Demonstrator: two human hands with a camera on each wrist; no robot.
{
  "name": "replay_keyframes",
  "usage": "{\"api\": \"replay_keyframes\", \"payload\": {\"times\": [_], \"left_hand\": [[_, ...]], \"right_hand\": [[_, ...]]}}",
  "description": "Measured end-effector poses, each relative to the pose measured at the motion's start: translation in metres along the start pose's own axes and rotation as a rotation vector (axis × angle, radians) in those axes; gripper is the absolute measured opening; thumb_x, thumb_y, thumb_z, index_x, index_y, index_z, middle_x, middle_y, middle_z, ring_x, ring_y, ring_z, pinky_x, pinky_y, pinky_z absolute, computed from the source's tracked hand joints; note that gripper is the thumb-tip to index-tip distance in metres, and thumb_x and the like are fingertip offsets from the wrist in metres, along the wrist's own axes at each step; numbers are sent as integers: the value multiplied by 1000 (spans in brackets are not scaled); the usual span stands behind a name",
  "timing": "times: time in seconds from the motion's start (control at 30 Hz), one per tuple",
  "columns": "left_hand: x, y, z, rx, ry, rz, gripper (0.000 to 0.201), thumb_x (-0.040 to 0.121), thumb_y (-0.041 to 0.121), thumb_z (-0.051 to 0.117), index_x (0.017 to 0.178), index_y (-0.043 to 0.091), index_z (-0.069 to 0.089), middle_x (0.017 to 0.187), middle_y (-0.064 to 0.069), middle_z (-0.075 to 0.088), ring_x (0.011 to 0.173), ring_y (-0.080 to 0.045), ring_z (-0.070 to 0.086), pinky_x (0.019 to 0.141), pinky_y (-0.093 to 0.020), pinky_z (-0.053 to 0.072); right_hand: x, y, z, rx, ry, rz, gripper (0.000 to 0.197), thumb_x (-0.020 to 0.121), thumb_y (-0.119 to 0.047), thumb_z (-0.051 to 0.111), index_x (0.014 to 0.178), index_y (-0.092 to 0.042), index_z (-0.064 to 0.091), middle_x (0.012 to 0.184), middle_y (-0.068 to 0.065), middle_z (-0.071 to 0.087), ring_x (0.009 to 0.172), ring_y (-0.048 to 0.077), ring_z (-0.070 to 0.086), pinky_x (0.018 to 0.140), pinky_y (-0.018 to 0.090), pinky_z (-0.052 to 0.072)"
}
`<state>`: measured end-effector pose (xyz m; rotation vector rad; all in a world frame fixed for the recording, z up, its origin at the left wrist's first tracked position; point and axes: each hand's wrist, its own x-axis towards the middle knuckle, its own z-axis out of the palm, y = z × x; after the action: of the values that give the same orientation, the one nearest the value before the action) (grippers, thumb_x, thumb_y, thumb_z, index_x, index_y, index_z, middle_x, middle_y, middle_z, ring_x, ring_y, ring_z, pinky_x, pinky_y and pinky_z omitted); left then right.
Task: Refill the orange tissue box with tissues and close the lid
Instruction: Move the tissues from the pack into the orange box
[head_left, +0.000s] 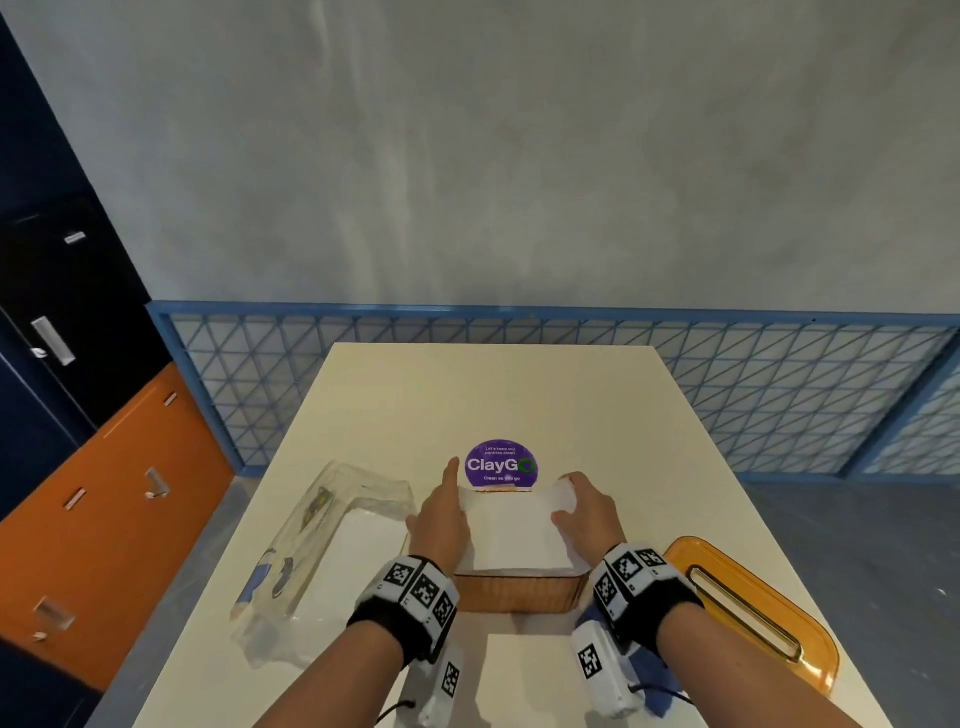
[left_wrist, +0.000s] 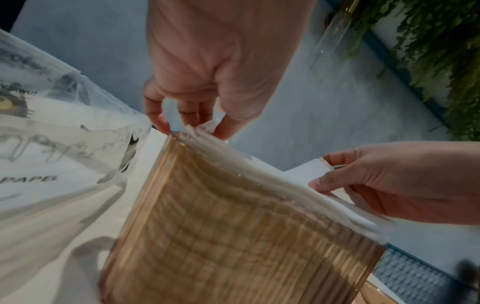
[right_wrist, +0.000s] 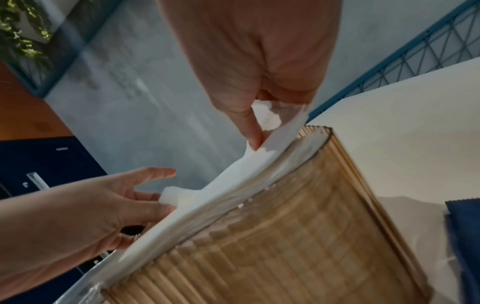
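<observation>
The orange ribbed tissue box (head_left: 514, 592) stands open in front of me, with a white stack of tissues (head_left: 511, 535) rising above its rim. My left hand (head_left: 441, 512) is at the stack's left edge. It pinches the tissues (left_wrist: 259, 170) between thumb and fingers, with the index finger pointing away. My right hand (head_left: 579, 504) pinches the top sheet (right_wrist: 275, 131) at the far right corner and lifts it slightly. The orange lid (head_left: 748, 603), with its slot, lies flat on the table to the right of the box.
A crumpled clear plastic wrapper (head_left: 322, 551) lies left of the box. Beyond the box is a purple round sticker (head_left: 501, 465) on the cream table (head_left: 519, 395). A blue cloth (head_left: 649, 670) and a white sheet (head_left: 530, 675) lie near me. Blue mesh railing (head_left: 727, 395) stands behind the table.
</observation>
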<state>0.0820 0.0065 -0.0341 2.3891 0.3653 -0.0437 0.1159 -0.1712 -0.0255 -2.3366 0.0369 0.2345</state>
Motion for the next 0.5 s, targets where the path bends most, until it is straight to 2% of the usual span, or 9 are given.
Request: {"api": "replay_keyframes", "payload": {"times": [0.1,0.17,0.23,0.3,0.37,0.4,0.47,0.5], "left_hand": [[1,-3,0,17,-3,48,68,93,-1,39,150,25,13,119,-8,55,112,-24,52,102,-43,35],[-2,-3,-2,177,32,92,66,94,4,43,149,27,15,131,-6,45,119,-23,44,97,-40,37],[-8,-2,-7,353,119,233,57,94,14,48,145,28,28,139,-4,36,124,-24,38,95,-37,39],[-14,0,-9,401,102,453,46,92,21,54,137,27,45,144,-1,37,128,-24,39,98,-36,39],[-21,1,-8,474,-42,596,40,92,28,54,132,25,51,145,1,39,129,-22,41,99,-35,41],[-25,0,-7,521,-117,605,39,93,31,53,131,25,51,144,3,40,129,-20,41,98,-33,42],[-29,-3,-6,568,-205,564,37,94,33,50,130,25,50,140,5,42,128,-15,40,94,-31,44],[-30,-5,-4,566,-214,547,37,94,33,49,130,26,50,140,5,43,129,-14,40,93,-30,45]], "right_hand": [[-3,2,1,-34,3,-29,47,89,-2,54,133,-6,41,122,21,57,111,30,56,84,26,44],[-6,2,2,-115,23,-105,52,89,-3,55,138,-7,37,132,16,46,121,29,48,96,29,41],[-11,1,-1,-283,96,-265,56,88,-6,57,140,-11,35,139,13,35,127,28,39,100,31,41],[-14,0,-6,-384,149,-472,54,85,-10,63,136,-14,45,140,14,39,127,32,40,99,37,44],[-18,2,-9,-416,61,-613,45,85,-19,65,129,-15,54,139,13,45,126,31,45,102,40,44],[-22,3,-9,-436,-38,-627,44,88,-25,62,130,-17,54,141,9,43,129,27,43,106,36,40],[-27,6,-6,-486,-263,-545,49,91,-33,56,137,-21,46,149,3,34,136,20,33,111,28,29],[-28,8,-6,-511,-331,-491,52,91,-34,55,140,-22,42,151,1,30,138,18,30,112,28,27]]}}
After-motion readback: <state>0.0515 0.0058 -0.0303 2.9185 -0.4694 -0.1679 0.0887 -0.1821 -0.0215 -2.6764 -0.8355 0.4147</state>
